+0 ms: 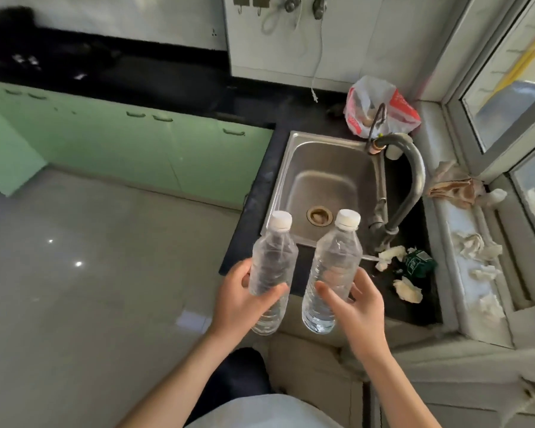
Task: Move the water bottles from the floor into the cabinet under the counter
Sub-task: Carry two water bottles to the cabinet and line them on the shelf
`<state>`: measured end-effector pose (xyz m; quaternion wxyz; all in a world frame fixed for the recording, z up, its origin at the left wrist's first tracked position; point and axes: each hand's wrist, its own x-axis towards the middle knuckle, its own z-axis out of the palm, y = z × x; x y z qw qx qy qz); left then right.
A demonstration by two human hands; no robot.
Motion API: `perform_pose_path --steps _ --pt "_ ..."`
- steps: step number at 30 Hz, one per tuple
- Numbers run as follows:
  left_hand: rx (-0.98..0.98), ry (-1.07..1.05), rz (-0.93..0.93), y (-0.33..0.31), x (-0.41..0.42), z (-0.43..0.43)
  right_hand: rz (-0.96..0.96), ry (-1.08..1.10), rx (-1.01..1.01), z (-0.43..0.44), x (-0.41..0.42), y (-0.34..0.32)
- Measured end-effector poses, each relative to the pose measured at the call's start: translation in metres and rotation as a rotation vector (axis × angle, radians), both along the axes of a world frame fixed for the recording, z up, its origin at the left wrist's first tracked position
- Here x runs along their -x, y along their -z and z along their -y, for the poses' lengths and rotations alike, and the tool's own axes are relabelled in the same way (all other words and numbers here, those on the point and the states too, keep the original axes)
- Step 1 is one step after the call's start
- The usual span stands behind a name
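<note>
The left hand (pixel 240 299) is gripping the left bottle (pixel 272 267), fingers curling round its lower half. The right hand (pixel 357 307) is clasping the right bottle (pixel 334 264) between thumb and fingers. Both bottles are standing upright in the air, side by side but apart, over the counter's (pixel 260 193) near edge, in front of the sink (pixel 294 143).

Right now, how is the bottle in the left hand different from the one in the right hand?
The left bottle sits in the left hand, thumb across its front; the right bottle sits in the right hand, fingers more spread. The left bottle shows over the counter edge, the right bottle over the sink. Both are clear, white-capped and nearly upright.
</note>
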<state>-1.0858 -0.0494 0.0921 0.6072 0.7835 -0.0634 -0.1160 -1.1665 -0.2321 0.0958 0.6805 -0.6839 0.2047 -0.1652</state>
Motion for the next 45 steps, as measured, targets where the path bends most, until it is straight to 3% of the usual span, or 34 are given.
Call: perform_pose_path --steps 12,26,36,45 --pt "-0.023 -0.551 -0.042 0.007 0.041 -0.174 -0.129 -0.437 0.040 -0.159 -0.056 0.019" --pt "-0.105 -0.989 -0.020 0.016 0.006 -0.454 -0.143 -0.770 0.096 -0.451 -0.159 0.010" --pt "-0.090 -1.113 -0.150 0.044 -0.080 -0.558 -0.180 -0.929 0.191 -0.575 -0.278 0.027" --pt "-0.130 -1.256 -0.189 0.029 -0.263 -0.654 -0.178 -1.087 0.178 -0.693 -0.479 0.025"
